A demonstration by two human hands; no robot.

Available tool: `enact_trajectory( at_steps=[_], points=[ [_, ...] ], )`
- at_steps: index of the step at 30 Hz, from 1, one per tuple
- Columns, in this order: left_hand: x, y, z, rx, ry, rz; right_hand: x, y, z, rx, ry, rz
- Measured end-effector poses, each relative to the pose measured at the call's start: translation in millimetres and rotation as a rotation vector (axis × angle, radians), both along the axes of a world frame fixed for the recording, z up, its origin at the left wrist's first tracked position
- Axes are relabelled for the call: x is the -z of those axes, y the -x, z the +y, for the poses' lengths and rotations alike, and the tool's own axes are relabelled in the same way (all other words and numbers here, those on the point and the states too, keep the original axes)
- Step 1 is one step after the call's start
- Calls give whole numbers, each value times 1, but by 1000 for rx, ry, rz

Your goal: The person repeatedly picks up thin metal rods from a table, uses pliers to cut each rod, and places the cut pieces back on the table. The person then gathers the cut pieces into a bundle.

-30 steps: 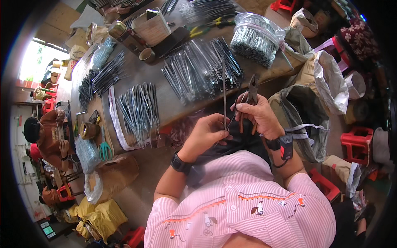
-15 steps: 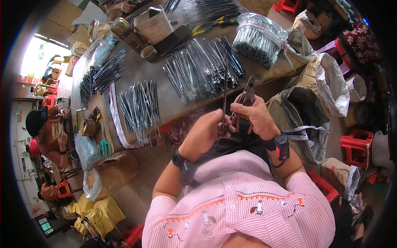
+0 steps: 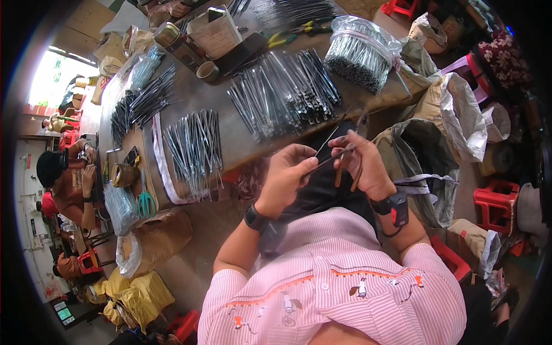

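My left hand (image 3: 287, 175) pinches a thin dark metal strip (image 3: 329, 140) that looks like a steel cable tie. One end of it points up and away. My right hand (image 3: 367, 167) holds a pair of pliers (image 3: 357, 177), handles down and blurred jaws up past the fingers. Its fingertips also touch a strip end (image 3: 339, 156) that runs across from my left hand. Both hands are close together above my lap, just off the table's near edge. Beyond them a wide pile of shiny metal strips (image 3: 282, 95) lies on the table, with a smaller pile (image 3: 194, 150) to its left.
A plastic-wrapped bundle of strips (image 3: 359, 54) stands at the table's right end. Farther back are yellow-handled pliers (image 3: 282, 40), a cup (image 3: 207, 72) and a box (image 3: 214, 33). Scissors (image 3: 146, 202) lie at left. Open sacks (image 3: 422, 167) stand at right; a co-worker (image 3: 72, 178) sits at left.
The strip in my left hand has tilted from nearly upright toward the right. My right hand has turned, its pliers' jaws moving right and its fingers now reaching a strip.
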State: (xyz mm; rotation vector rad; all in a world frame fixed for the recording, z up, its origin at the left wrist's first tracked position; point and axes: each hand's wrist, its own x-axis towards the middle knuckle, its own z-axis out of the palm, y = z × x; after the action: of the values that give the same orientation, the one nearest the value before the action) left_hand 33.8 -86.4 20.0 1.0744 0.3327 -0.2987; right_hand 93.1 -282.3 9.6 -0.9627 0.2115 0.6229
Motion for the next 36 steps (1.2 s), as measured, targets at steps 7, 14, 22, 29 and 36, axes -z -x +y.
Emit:
enact_trajectory(
  at_steps=[7, 14, 22, 29, 36],
  points=[
    [-9, 0, -11, -45, -475, -310, 18, 0, -33, -31, -581, 325],
    [-14, 0, -13, -53, -762, -509, 18, 20, -37, -372, -24, -149],
    [-18, 0, -15, -49, -749, -512, 11, 21, -27, -405, 695, -811],
    [-16, 1, -18, -47, -744, -458, 2, 13, -27, -364, 962, -1052],
    [-23, -1, -13, -11, -765, -411, 10, 10, -27, -377, 965, -1046]
  ],
)
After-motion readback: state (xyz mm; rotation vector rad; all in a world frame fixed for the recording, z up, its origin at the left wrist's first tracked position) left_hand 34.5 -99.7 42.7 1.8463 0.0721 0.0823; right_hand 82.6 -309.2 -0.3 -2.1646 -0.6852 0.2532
